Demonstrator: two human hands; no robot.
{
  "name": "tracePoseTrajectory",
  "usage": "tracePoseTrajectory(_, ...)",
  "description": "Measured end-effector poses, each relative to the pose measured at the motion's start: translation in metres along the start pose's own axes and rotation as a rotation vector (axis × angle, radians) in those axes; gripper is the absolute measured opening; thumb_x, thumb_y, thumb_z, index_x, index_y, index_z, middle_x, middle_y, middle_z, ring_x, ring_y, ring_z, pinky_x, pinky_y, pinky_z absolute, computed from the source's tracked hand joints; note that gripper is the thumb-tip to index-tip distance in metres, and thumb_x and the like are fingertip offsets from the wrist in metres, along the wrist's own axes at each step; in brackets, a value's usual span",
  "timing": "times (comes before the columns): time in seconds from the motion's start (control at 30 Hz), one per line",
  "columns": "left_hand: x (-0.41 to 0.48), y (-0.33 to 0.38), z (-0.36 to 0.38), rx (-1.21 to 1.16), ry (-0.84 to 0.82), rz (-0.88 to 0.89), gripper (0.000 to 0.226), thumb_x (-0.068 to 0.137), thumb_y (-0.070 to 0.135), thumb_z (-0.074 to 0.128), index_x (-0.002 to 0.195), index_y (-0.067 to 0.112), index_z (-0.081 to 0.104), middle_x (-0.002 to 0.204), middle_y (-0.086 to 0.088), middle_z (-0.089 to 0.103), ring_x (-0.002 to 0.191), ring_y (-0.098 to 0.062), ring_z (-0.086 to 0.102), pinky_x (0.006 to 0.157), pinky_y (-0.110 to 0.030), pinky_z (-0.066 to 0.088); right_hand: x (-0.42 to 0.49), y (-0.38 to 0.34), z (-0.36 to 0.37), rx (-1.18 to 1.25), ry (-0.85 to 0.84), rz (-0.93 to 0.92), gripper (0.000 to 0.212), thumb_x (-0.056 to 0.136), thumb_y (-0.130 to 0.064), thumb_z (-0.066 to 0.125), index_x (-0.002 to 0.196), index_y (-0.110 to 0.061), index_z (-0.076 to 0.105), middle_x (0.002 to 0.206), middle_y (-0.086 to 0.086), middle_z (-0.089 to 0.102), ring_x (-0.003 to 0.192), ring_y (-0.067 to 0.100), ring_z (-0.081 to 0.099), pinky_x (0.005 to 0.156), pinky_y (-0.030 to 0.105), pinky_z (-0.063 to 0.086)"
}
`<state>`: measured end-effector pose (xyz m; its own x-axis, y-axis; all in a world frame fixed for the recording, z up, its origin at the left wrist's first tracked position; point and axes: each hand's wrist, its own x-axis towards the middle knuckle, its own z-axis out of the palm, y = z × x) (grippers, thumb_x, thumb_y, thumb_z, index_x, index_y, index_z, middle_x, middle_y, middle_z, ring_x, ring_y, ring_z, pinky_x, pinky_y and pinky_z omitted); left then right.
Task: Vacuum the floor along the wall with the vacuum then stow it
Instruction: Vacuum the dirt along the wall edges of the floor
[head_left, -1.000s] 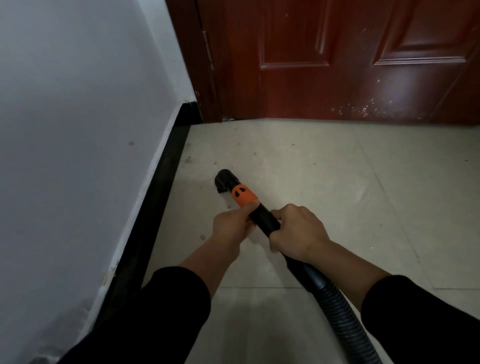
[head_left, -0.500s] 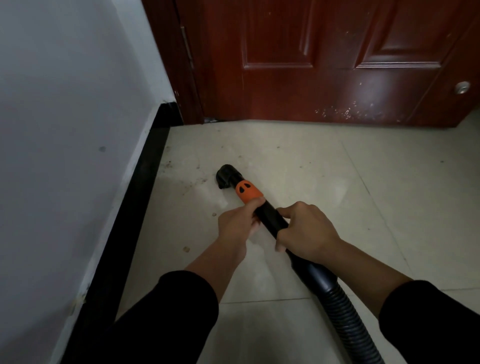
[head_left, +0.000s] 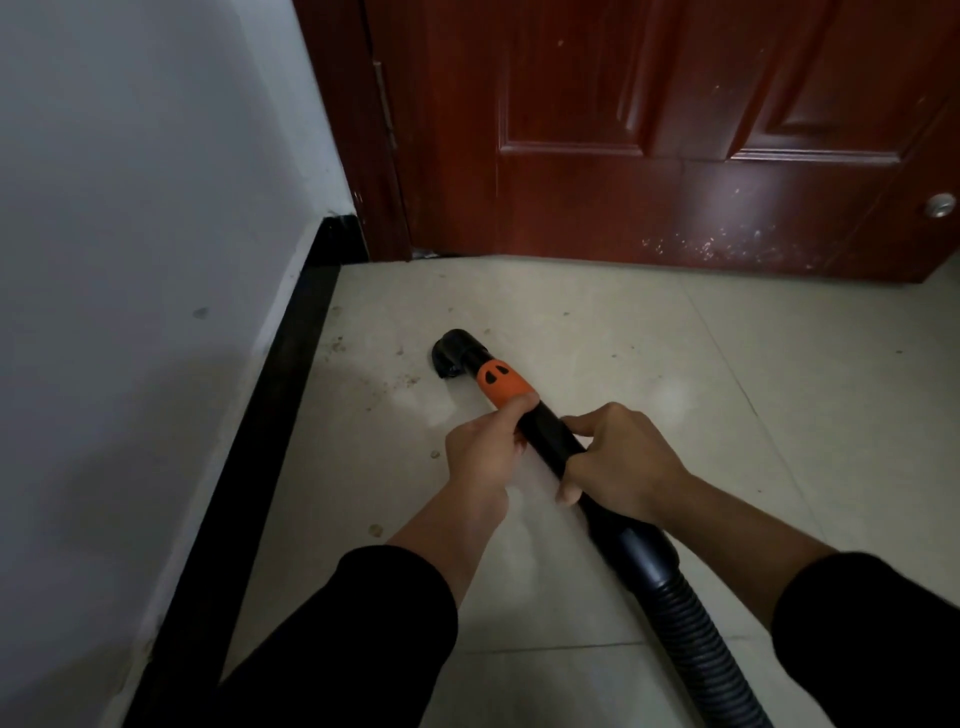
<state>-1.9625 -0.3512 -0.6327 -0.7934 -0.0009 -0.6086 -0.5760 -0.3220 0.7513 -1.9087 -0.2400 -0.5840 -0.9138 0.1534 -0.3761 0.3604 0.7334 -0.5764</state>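
A black vacuum wand (head_left: 550, 441) with an orange collar (head_left: 501, 383) slants across the pale tiled floor (head_left: 675, 374). Its black nozzle (head_left: 454, 356) points down at the tiles, a short way right of the black skirting board (head_left: 260, 415). My left hand (head_left: 485, 449) grips the wand just behind the orange collar. My right hand (head_left: 618, 462) grips the tube a little further back. The ribbed black hose (head_left: 696, 649) runs off toward the lower right; the vacuum body is out of view.
A grey-white wall (head_left: 130, 260) stands on the left. A dark red wooden door (head_left: 675, 130) closes the far end. Brown crumbs and specks (head_left: 410, 382) lie on the tiles near the nozzle and skirting. Open floor stretches to the right.
The nozzle has edged forward toward the door along the skirting, and my view has shifted with it. Both hands keep the same grip on the wand.
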Motion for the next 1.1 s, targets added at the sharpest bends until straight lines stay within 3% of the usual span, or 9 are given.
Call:
tracePoseTrajectory(0.2, -0.009, -0.003, 0.015, -0.034, -0.042, -0.068, 0.018, 0.074, 0.013, 0.082, 0.079, 0.003, 0.068, 0.083, -0.011, 0.073, 0.075, -0.013, 0.071, 0.071, -0.019, 0.054, -0.008, 0.000, -0.015, -0.063, 0.029, 0.086, 0.044, 0.059, -0.011, 0.077, 0.101, -0.023, 0.075, 0.061, -0.004, 0.061, 0.066, 0.015, 0.062, 0.050, 0.020, 0.041)
tracePoseTrajectory(0.53, -0.006, -0.004, 0.016, 0.005, -0.082, -0.075, 0.017, 0.073, 0.015, 0.082, 0.074, 0.007, 0.068, 0.084, -0.010, 0.074, 0.082, -0.017, 0.072, 0.078, -0.023, 0.054, -0.008, 0.006, -0.008, -0.066, 0.069, 0.093, 0.047, 0.060, -0.014, 0.075, 0.107, -0.022, 0.072, 0.068, 0.001, 0.065, 0.068, 0.018, 0.065, 0.061, 0.025, 0.052)
tracePoseTrajectory(0.7, 0.006, -0.003, 0.028, 0.046, -0.088, -0.091, 0.018, 0.072, 0.017, 0.083, 0.074, 0.007, 0.068, 0.083, -0.010, 0.073, 0.083, -0.018, 0.071, 0.082, -0.027, 0.054, 0.001, 0.013, -0.011, -0.041, 0.104, 0.106, 0.052, 0.061, -0.014, 0.076, 0.113, -0.019, 0.070, 0.068, 0.000, 0.064, 0.065, 0.017, 0.064, 0.058, 0.024, 0.051)
tracePoseTrajectory(0.87, 0.022, -0.001, 0.034, 0.062, -0.083, -0.069, 0.019, 0.069, 0.017, 0.085, 0.074, 0.008, 0.070, 0.080, -0.008, 0.074, 0.083, -0.018, 0.072, 0.090, -0.031, 0.054, 0.016, 0.016, -0.009, -0.003, 0.121, 0.109, 0.045, 0.063, -0.013, 0.076, 0.108, -0.017, 0.071, 0.063, -0.001, 0.061, 0.059, 0.013, 0.060, 0.054, 0.023, 0.050)
tracePoseTrajectory(1.1, 0.042, 0.007, 0.046, 0.045, -0.059, -0.049, 0.023, 0.066, 0.018, 0.086, 0.077, 0.006, 0.070, 0.081, -0.010, 0.075, 0.082, -0.019, 0.073, 0.087, -0.031, 0.056, 0.039, 0.016, -0.016, 0.027, 0.124, 0.092, 0.043, 0.061, -0.012, 0.076, 0.103, -0.016, 0.073, 0.065, 0.002, 0.064, 0.063, 0.020, 0.063, 0.060, 0.028, 0.054)
